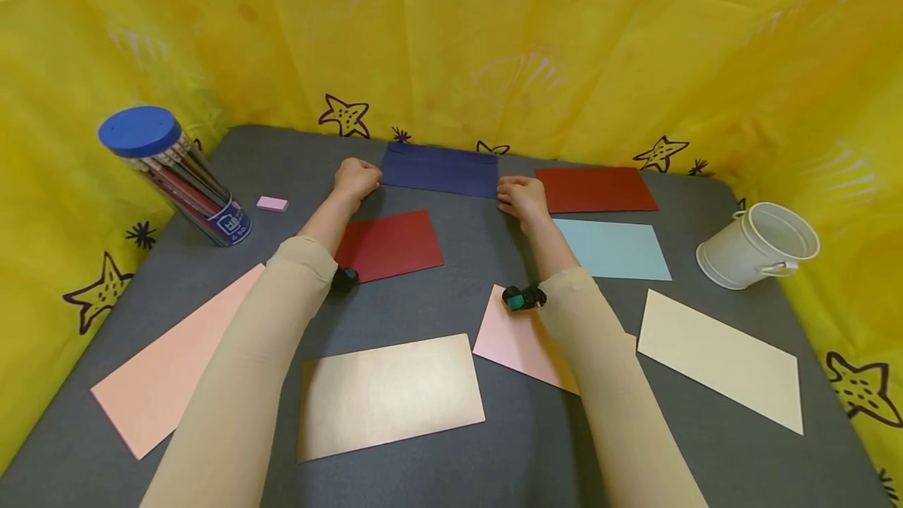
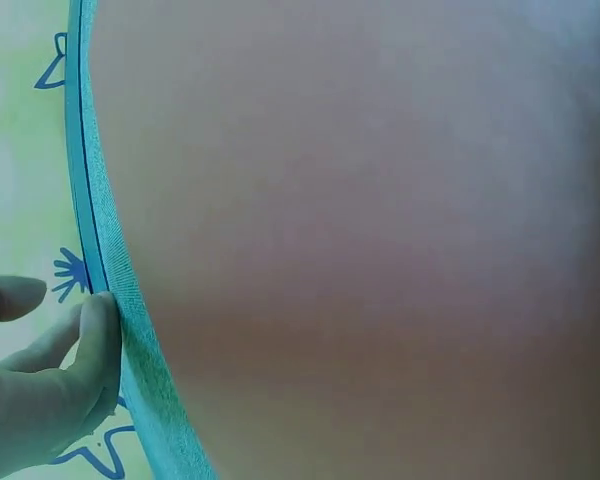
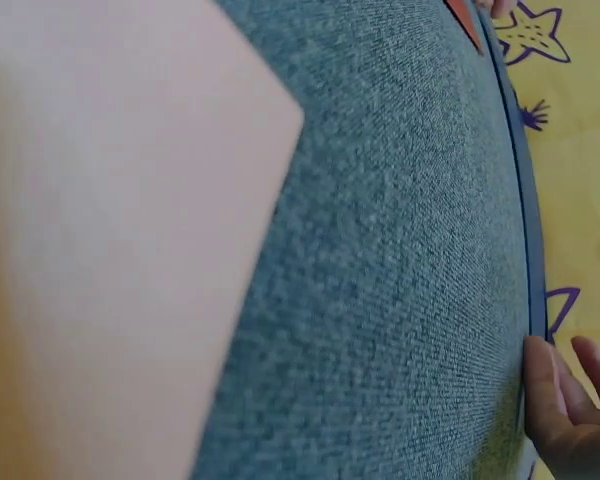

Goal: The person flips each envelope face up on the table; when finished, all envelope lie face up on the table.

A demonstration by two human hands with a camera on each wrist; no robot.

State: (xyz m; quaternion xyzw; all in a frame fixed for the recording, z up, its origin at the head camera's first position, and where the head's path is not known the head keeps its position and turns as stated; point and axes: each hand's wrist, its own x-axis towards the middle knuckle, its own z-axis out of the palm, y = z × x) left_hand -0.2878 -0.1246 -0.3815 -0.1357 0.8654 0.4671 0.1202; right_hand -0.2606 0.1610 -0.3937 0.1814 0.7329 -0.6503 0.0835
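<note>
- Long beige sleeves (image 1: 261, 351) cover both arms down to the wrists.
- Small black and green cameras (image 1: 524, 298) strapped at each wrist.
- Bare hands (image 1: 524, 196).

The pencil tub's (image 1: 172, 175) label (image 1: 229, 219) is too small to read.

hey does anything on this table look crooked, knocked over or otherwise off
Mostly tidy. The white metal bucket lies tipped on its side near the right edge. The clear pencil tub with the blue lid appears to lean. The coloured paper sheets lie flat at mixed angles; nothing looks spilled or torn.
</note>
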